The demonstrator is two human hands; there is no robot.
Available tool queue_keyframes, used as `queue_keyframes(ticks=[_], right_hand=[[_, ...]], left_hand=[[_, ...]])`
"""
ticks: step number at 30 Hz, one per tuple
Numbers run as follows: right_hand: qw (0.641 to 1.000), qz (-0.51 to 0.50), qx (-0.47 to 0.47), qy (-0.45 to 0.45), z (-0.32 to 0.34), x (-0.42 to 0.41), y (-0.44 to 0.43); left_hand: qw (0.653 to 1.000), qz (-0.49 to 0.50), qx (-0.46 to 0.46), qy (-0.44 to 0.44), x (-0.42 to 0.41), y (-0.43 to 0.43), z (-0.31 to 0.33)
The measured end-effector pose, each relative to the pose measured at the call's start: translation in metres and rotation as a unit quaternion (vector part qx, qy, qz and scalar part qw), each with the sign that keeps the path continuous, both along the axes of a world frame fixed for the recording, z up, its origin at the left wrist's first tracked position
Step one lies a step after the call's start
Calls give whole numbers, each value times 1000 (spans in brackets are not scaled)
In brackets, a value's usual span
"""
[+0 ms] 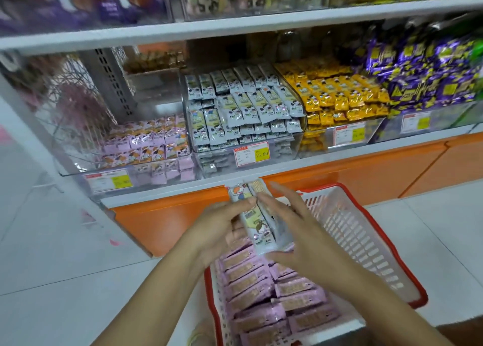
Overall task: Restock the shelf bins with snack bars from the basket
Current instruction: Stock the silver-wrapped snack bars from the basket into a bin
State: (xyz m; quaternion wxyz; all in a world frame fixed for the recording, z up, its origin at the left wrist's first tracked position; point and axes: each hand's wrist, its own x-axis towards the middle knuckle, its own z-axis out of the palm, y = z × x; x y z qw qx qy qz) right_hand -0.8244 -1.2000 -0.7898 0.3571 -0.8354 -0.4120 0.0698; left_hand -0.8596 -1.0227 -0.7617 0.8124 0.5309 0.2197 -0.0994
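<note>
Both hands hold a small stack of grey-white snack bars upright above the basket. My left hand grips the stack from the left, thumb across the front bar. My right hand cups it from the right, thumb under the lower end. The white basket with a red rim sits on the floor below and holds rows of pink snack bars. On the shelf, a clear bin of matching grey-white bars stands in the middle, with a bin of pink bars to its left.
A bin of yellow bars and purple packs fill the shelf to the right. Price tags hang on the bin fronts. An orange base panel runs under the shelf. Another shelf of goods sits above. White floor tiles lie around.
</note>
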Motion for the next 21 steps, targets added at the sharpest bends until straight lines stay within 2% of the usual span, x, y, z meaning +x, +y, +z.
queue_keyframes(ticks=[4, 7, 10, 13, 15, 18, 21], right_hand=[[994, -50, 90, 35, 30, 15, -7], [974, -89, 136, 155, 55, 27, -11], [962, -36, 142, 232, 65, 39, -10], [955, -12, 126, 269, 67, 45, 3], [957, -48, 118, 259, 63, 48, 17], [962, -126, 147, 191, 62, 50, 38], [975, -111, 137, 136, 68, 43, 50]], left_hand=[[999, 0, 33, -5, -4, 9, 3], [998, -7, 68, -4, -6, 14, 6], [998, -42, 42, -11, -6, 16, 9], [995, -101, -16, -20, -7, 11, 16], [993, -100, -50, -23, -6, 10, 19], [995, -62, -75, -24, -2, 13, 23], [995, 19, -93, -33, 5, 22, 21]])
